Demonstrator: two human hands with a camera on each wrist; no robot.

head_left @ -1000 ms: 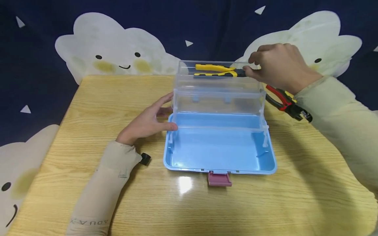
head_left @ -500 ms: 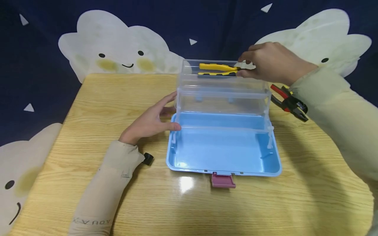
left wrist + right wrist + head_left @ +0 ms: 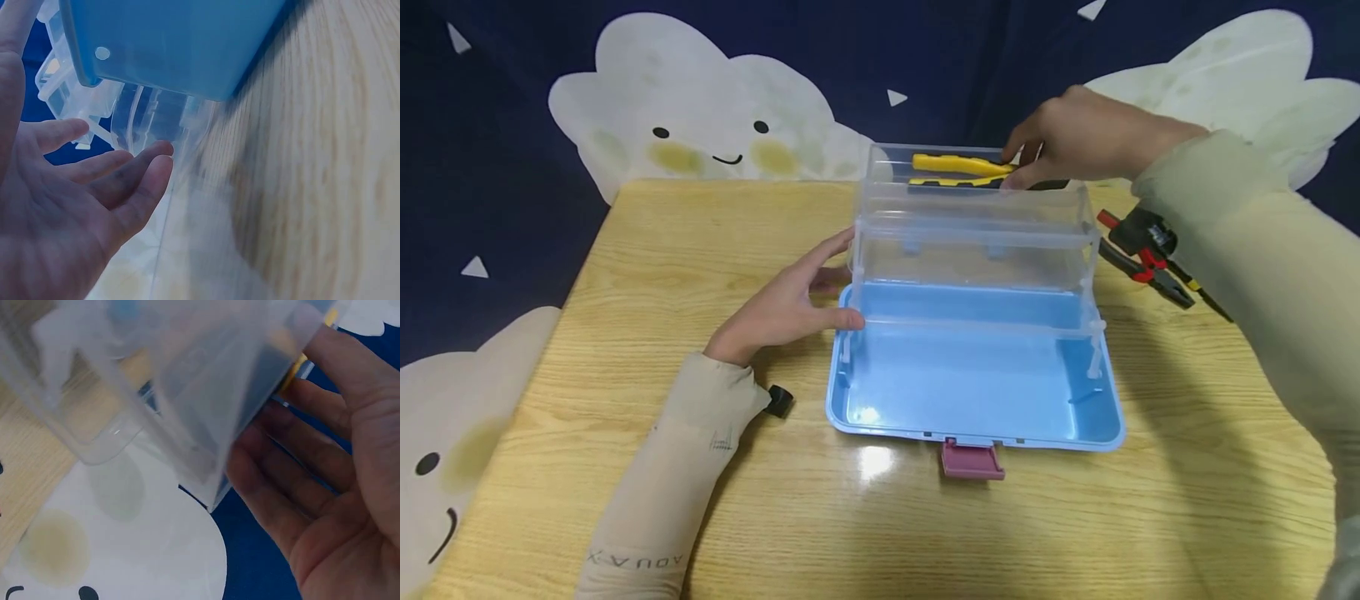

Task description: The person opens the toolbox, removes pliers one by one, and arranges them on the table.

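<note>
A light-blue toolbox (image 3: 970,392) with raised clear trays (image 3: 977,262) stands on the table in the head view. Pliers with yellow-and-black handles (image 3: 962,164) lie in its upper tray. My right hand (image 3: 1093,137) pinches them near the joint; their dark head shows just right of the thumb. In the right wrist view, the fingers (image 3: 275,469) curl behind the cloudy tray wall. My left hand (image 3: 786,308) is beside the toolbox's left end, thumb over the rim. Its fingers spread loosely near the blue wall (image 3: 169,44) in the left wrist view.
Red-and-black pliers (image 3: 1152,265) lie on the table right of the toolbox, with a tool with a yellow part (image 3: 1192,285) beside them, partly under the right sleeve. A purple latch (image 3: 972,461) juts from the toolbox front. A dark cloud-print cloth (image 3: 955,67) hangs behind the table.
My right hand has shifted left along the pliers, from their head toward the handles, and the arm has lifted slightly, uncovering more of the red-and-black pliers. My left hand stays at the toolbox's side.
</note>
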